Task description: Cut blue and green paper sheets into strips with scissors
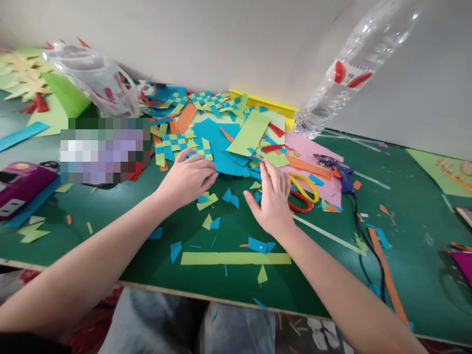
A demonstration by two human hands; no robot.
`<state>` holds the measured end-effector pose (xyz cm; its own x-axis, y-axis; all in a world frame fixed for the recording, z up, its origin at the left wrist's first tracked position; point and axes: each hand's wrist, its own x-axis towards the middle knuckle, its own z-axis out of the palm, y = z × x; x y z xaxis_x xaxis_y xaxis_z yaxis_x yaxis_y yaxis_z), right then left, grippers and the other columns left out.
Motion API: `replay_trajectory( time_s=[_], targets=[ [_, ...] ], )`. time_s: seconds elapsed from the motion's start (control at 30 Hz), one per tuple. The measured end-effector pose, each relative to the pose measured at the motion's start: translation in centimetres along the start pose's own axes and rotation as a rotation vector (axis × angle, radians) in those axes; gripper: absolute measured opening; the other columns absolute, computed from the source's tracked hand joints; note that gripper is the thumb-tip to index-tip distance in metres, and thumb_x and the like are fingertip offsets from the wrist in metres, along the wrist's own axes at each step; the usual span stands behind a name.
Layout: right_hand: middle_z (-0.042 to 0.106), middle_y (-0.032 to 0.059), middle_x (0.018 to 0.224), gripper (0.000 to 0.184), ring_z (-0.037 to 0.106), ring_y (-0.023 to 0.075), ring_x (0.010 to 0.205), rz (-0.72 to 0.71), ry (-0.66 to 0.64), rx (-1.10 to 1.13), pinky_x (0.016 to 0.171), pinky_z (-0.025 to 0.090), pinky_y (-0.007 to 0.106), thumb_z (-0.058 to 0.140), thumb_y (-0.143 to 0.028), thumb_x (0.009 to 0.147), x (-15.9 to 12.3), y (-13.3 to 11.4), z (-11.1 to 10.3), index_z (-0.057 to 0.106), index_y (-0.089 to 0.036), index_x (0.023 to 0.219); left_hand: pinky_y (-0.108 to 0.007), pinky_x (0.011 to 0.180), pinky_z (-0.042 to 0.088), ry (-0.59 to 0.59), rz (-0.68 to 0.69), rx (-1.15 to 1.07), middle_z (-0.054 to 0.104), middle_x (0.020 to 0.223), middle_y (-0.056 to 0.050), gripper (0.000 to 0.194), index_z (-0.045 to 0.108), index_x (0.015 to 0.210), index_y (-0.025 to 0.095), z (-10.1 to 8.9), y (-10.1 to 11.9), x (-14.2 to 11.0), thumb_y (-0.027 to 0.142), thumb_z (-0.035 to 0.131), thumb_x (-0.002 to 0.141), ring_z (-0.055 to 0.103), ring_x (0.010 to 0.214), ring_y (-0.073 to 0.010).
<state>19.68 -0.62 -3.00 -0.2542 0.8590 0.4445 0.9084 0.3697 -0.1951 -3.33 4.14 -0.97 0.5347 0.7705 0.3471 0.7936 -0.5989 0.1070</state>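
In the head view, my left hand (188, 179) is loosely bent, resting by the left edge of a pile of blue paper (226, 157) and a green-and-blue woven paper piece (173, 145). Nothing shows in its fingers. My right hand (272, 199) has its thumb apart and its fingertips at the pile's right side, holding nothing visible. Scissors with red and yellow handles (308, 189) lie just right of it, their blades hidden. Between the hands are small blue and green scraps (230, 197). Closer to me lies a long light-green paper strip (236, 258).
A clear plastic bottle (354, 73) leans at the back right. A blue glue gun (342, 174) with a black cord rests on pink paper (309, 147). At left are a plastic bag (99, 78), a blurred-out object (105, 152) and a purple device (25, 189).
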Motion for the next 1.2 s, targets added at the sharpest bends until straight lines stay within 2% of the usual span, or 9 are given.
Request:
replay_trajectory(
  time_s=[0.23, 0.37, 0.53, 0.7, 0.87, 1.0, 1.07, 1.1, 1.2],
  targets=[
    [0.033, 0.02, 0.15, 0.067, 0.029, 0.0335, 0.141, -0.003, -0.002, 0.066, 0.113, 0.023, 0.058, 0.033, -0.049, 0.096, -0.1, 0.4, 0.5, 0.014, -0.015, 0.15, -0.048, 0.107, 0.033, -0.029, 0.018, -0.024, 0.071, 0.107, -0.003, 0.038, 0.074, 0.096, 0.024, 0.3, -0.1, -0.1, 0.032, 0.036, 0.097, 0.065, 0.1, -0.0224],
    [0.024, 0.0204, 0.154, 0.073, 0.022, 0.0317, 0.144, 0.03, 0.013, 0.126, 0.114, 0.028, 0.053, 0.036, -0.047, 0.095, -0.1, 0.6, 0.8, 0.004, -0.013, 0.152, -0.043, 0.1, 0.044, 0.063, -0.096, -0.087, 0.068, 0.117, -0.006, 0.038, 0.071, 0.108, 0.021, 0.3, -0.2, -0.1, 0.036, 0.039, 0.096, 0.062, 0.108, -0.0246],
    [0.019, 0.0175, 0.157, 0.073, 0.018, 0.0333, 0.145, 0.081, 0.018, 0.206, 0.112, 0.031, 0.056, 0.037, -0.046, 0.095, -0.1, 0.6, 0.7, -0.001, -0.02, 0.152, -0.037, 0.097, 0.049, 0.204, -0.249, -0.227, 0.066, 0.12, -0.005, 0.035, 0.069, 0.112, 0.021, -0.2, -0.2, 0.0, 0.035, 0.043, 0.093, 0.061, 0.111, -0.0233],
    [0.021, 0.0185, 0.156, 0.067, 0.018, 0.0291, 0.146, 0.037, 0.005, 0.206, 0.115, 0.026, 0.054, 0.036, -0.044, 0.096, 0.1, 0.4, 0.3, 0.01, -0.016, 0.15, -0.034, 0.089, 0.053, 0.308, -0.323, -0.347, 0.057, 0.131, -0.007, 0.036, 0.061, 0.123, 0.023, -0.8, -0.2, 0.0, 0.036, 0.046, 0.093, 0.058, 0.114, -0.023],
    [0.032, 0.0183, 0.152, 0.055, 0.027, 0.0288, 0.143, -0.006, -0.019, 0.158, 0.116, 0.019, 0.056, 0.037, -0.044, 0.095, 0.1, 0.5, 0.5, 0.031, -0.015, 0.142, -0.031, 0.085, 0.053, 0.439, -0.33, -0.539, 0.048, 0.14, -0.004, 0.041, 0.055, 0.13, 0.027, -0.7, -0.4, -0.2, 0.041, 0.052, 0.092, 0.053, 0.121, -0.0244],
    [0.044, 0.0108, 0.145, 0.029, 0.039, 0.0307, 0.133, 0.018, -0.003, 0.118, 0.11, 0.029, 0.055, 0.043, -0.043, 0.094, 0.0, 0.2, 0.0, 0.06, -0.021, 0.102, -0.036, 0.098, 0.047, 0.529, -0.277, -0.69, 0.046, 0.142, 0.001, 0.043, 0.052, 0.132, 0.026, -0.3, -0.5, -0.3, 0.041, 0.056, 0.092, 0.04, 0.133, -0.0269],
    [0.048, 0.009, 0.141, 0.025, 0.043, 0.0303, 0.129, 0.018, 0.03, 0.143, 0.105, 0.034, 0.053, 0.043, -0.041, 0.094, -0.1, 0.0, -0.4, 0.059, -0.023, 0.088, -0.036, 0.1, 0.046, 0.537, -0.274, -0.764, 0.042, 0.146, 0.004, 0.043, 0.051, 0.133, 0.027, -0.2, -0.6, -0.3, 0.041, 0.054, 0.092, 0.036, 0.136, -0.027],
    [0.049, 0.0094, 0.139, 0.023, 0.043, 0.0295, 0.128, 0.007, 0.044, 0.174, 0.104, 0.035, 0.052, 0.043, -0.039, 0.094, -0.1, 0.0, -0.6, 0.058, -0.023, 0.088, -0.034, 0.097, 0.048, 0.524, -0.284, -0.804, 0.039, 0.149, 0.004, 0.044, 0.049, 0.135, 0.028, -0.2, -0.7, -0.2, 0.042, 0.051, 0.093, 0.037, 0.136, -0.0268],
    [0.048, 0.0132, 0.139, 0.023, 0.043, 0.0261, 0.131, -0.043, 0.046, 0.34, 0.106, 0.038, 0.047, 0.043, -0.037, 0.094, -0.2, -0.2, -0.9, 0.052, -0.022, 0.109, -0.033, 0.086, 0.055, 0.379, -0.356, -0.955, 0.034, 0.152, 0.003, 0.048, 0.043, 0.139, 0.026, -0.6, -0.5, 0.0, 0.045, 0.033, 0.096, 0.048, 0.127, -0.0257]
  ],
)
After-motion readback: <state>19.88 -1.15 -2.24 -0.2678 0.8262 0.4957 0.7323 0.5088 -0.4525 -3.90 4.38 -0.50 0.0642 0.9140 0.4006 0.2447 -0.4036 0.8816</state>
